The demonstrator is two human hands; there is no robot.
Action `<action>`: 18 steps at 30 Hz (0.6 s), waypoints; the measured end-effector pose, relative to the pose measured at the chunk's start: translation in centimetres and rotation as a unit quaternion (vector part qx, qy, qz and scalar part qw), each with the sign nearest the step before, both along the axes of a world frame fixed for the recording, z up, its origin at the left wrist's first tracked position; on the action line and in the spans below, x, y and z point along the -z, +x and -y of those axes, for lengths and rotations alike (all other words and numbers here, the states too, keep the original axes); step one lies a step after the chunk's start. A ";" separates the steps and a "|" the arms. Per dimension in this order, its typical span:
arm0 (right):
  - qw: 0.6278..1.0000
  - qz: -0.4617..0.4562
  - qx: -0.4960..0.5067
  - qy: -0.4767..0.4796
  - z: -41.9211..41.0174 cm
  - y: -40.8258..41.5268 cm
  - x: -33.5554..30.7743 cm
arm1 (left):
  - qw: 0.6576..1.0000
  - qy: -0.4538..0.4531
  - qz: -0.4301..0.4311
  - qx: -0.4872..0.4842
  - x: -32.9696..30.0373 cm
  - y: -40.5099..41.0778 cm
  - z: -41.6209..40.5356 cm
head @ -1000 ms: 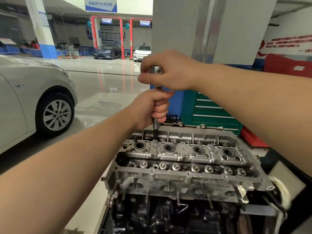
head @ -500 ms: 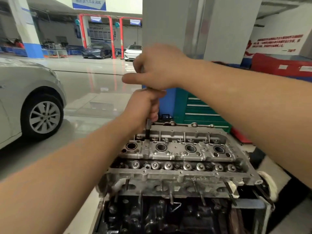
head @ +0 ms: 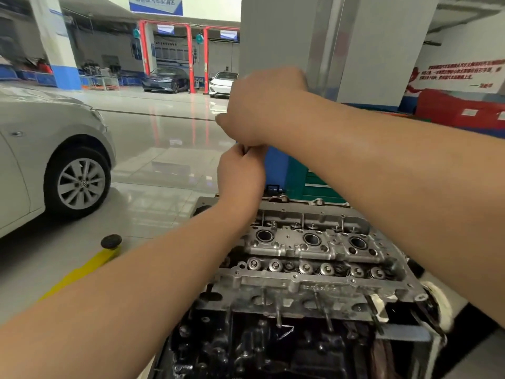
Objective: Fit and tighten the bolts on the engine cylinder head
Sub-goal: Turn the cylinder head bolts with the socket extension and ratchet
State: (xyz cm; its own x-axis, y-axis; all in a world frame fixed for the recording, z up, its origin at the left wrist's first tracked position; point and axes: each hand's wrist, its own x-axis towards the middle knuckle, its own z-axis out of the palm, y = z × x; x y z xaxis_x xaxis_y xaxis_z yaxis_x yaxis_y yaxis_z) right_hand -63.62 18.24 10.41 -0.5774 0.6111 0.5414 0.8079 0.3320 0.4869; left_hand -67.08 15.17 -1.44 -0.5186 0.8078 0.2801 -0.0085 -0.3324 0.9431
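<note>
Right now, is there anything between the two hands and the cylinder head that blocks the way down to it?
Nothing visible blocks it. The left hand and right hand are stacked above the far left corner of the cylinder head; the tool they seem to grip is hidden behind them.

cylinder head (head: 314, 250): we note bare cast metal, dull silver, rough-grained, valve caps shinier
engine block (head: 259, 348): we see dark metal, grimy, partly glossy
floor (head: 164, 138): polished, mirror-glossy
car (head: 41, 149): smooth glossy paint, metal-look wheel
pillar (head: 369, 45): we record matt grey
</note>
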 end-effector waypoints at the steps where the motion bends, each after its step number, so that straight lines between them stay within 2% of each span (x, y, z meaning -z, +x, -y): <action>1: 1.000 -0.008 -0.023 0.000 -0.2 0.5 -0.1 | 1.000 -0.007 -0.001 0.011 -0.2 -0.3 -0.2; 3: 0.991 -0.033 -0.121 -0.052 -0.8 2.3 -0.2 | 0.997 -0.018 -0.021 0.076 -0.6 -1.3 -0.6; 6: 0.927 -0.083 -0.298 -0.211 -1.2 4.4 -0.1 | 0.960 -0.032 -0.031 0.277 -0.8 -3.4 -1.0; 9: 0.895 -0.126 -0.338 -0.262 -1.3 4.4 0.6 | 0.937 -0.059 -0.042 0.343 -1.1 -4.2 -0.8; 11: 0.923 -0.142 -0.301 -0.192 -1.0 3.1 1.2 | 0.938 -0.057 -0.041 0.340 -1.0 -4.3 -0.5; 13: 0.976 -0.122 -0.172 -0.062 -0.4 1.8 1.1 | 0.947 -0.047 -0.026 0.317 -0.8 -4.1 -0.2; 14: 0.989 -0.105 -0.098 -0.031 -0.3 1.2 0.7 | 0.955 -0.040 -0.027 0.293 -0.6 -3.9 -0.1; 16: 0.998 -0.041 0.016 -0.052 0.4 0.6 -0.1 | 0.976 -0.028 -0.076 0.203 -0.3 -3.3 -0.1; 18: 0.995 0.006 0.056 -0.080 0.8 0.6 -0.7 | 0.985 -0.030 -0.117 0.120 0.3 -2.2 -0.2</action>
